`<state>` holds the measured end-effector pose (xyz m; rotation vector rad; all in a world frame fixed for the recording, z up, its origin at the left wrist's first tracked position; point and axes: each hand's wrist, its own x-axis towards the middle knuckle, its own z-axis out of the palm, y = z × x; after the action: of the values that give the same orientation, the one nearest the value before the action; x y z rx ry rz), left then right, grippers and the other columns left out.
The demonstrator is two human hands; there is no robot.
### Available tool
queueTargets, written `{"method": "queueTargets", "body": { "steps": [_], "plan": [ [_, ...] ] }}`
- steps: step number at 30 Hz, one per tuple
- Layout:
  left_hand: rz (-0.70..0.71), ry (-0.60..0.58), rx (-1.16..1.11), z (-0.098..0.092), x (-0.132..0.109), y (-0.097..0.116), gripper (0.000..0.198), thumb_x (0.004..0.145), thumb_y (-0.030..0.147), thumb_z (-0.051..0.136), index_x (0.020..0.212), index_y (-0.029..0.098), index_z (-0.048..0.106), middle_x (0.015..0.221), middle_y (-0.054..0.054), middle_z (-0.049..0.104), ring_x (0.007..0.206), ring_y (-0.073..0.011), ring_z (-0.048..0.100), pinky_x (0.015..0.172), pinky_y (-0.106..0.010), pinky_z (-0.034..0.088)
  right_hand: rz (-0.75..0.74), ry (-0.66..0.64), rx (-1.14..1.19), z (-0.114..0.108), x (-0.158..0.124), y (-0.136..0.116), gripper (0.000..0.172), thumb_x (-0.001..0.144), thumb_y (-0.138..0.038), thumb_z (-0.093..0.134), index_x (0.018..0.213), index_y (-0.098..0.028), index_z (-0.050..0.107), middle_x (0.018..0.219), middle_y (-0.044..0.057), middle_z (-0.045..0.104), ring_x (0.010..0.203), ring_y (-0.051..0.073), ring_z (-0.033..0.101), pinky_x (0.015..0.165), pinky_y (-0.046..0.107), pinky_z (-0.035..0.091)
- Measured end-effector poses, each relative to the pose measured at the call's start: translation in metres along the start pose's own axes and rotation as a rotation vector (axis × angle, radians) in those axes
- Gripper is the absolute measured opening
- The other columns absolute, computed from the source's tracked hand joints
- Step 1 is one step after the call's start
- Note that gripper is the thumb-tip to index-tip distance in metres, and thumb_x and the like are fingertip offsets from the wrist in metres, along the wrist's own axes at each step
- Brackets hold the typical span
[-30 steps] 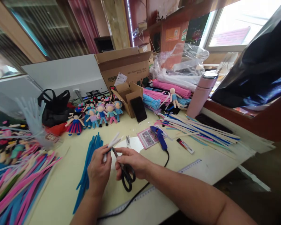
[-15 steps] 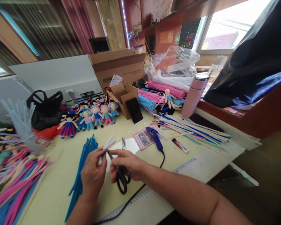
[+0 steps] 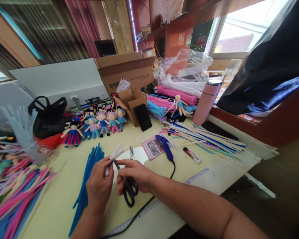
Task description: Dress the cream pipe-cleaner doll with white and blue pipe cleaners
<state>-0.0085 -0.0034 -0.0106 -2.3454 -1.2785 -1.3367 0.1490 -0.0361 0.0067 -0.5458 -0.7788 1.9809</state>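
Observation:
My left hand (image 3: 99, 182) pinches a small bundle of white pipe cleaners (image 3: 116, 152) whose ends stick up past the fingers. In my right hand (image 3: 138, 174) is a pair of scissors (image 3: 126, 182) with black handles; the blade tips touch the work at my left fingertips. What exactly lies between the blades is too small to make out. Blue pipe cleaners (image 3: 86, 186) lie on the table just left of my left hand. Behind my right hand, a metal tool with a pointed tip (image 3: 132, 152) rests on a white sheet (image 3: 141, 155), partly hidden.
A blue glue gun (image 3: 167, 149) lies on a pink card (image 3: 150, 148), its black cord running toward me. Beyond are a lighter (image 3: 191, 155), a ruler (image 3: 196, 176), loose pipe cleaners (image 3: 209, 137), a pink flask (image 3: 207, 103), a phone (image 3: 143, 118) and several small dolls (image 3: 102, 122).
Both hands stay nearly in place. The white pipe cleaners have tilted slightly and their ends have spread a little; the scissors have shifted barely.

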Motion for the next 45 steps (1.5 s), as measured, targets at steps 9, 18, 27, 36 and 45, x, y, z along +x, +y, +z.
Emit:
{"method": "queueTargets", "body": {
  "steps": [9, 18, 27, 36, 45],
  "plan": [
    [0.013, -0.01, -0.002, -0.0006, -0.0002, 0.0019, 0.016, 0.081, 0.015, 0.054, 0.096, 0.018, 0.06, 0.1, -0.007, 0.065, 0.095, -0.0178, 0.062, 0.084, -0.032, 0.05, 0.021, 0.068, -0.005, 0.0056, -0.0062, -0.0024, 0.055, 0.068, -0.027, 0.066, 0.118, -0.015, 0.049, 0.062, -0.004, 0.06, 0.047, 0.013, 0.06, 0.049, 0.027, 0.048],
    [-0.026, -0.031, 0.002, -0.0016, -0.0021, 0.0047, 0.018, 0.082, 0.012, 0.052, 0.096, 0.019, 0.061, 0.1, -0.007, 0.066, 0.097, -0.0179, 0.062, 0.085, -0.035, 0.05, 0.019, 0.077, -0.061, 0.0062, -0.008, 0.0009, 0.05, 0.073, -0.026, 0.061, 0.121, -0.017, 0.048, 0.064, -0.004, 0.059, 0.047, 0.012, 0.06, 0.052, 0.029, 0.05],
    [-0.017, -0.051, 0.005, -0.0014, -0.0019, 0.0048, 0.019, 0.082, 0.011, 0.051, 0.096, 0.019, 0.061, 0.101, -0.007, 0.065, 0.097, -0.0178, 0.061, 0.084, -0.034, 0.05, 0.002, 0.101, -0.166, 0.006, -0.0071, 0.0039, 0.054, 0.074, -0.027, 0.059, 0.126, -0.017, 0.047, 0.064, -0.004, 0.059, 0.047, 0.012, 0.06, 0.051, 0.028, 0.049],
    [-0.013, -0.065, 0.008, -0.002, -0.0017, 0.0058, 0.017, 0.082, 0.011, 0.052, 0.094, 0.018, 0.06, 0.101, -0.007, 0.065, 0.097, -0.0177, 0.061, 0.084, -0.033, 0.05, -0.004, 0.129, -0.222, 0.0065, -0.006, 0.006, 0.058, 0.073, -0.025, 0.058, 0.128, -0.016, 0.045, 0.063, -0.005, 0.059, 0.046, 0.013, 0.06, 0.05, 0.029, 0.049],
    [-0.027, -0.079, -0.011, -0.0019, -0.0017, 0.0058, 0.017, 0.082, 0.01, 0.051, 0.094, 0.018, 0.059, 0.1, -0.007, 0.065, 0.097, -0.0172, 0.06, 0.086, -0.033, 0.049, -0.009, 0.146, -0.301, 0.0065, -0.0048, 0.0069, 0.06, 0.073, -0.022, 0.055, 0.13, -0.012, 0.041, 0.06, -0.006, 0.057, 0.044, 0.012, 0.059, 0.048, 0.028, 0.049]
  ]
}}
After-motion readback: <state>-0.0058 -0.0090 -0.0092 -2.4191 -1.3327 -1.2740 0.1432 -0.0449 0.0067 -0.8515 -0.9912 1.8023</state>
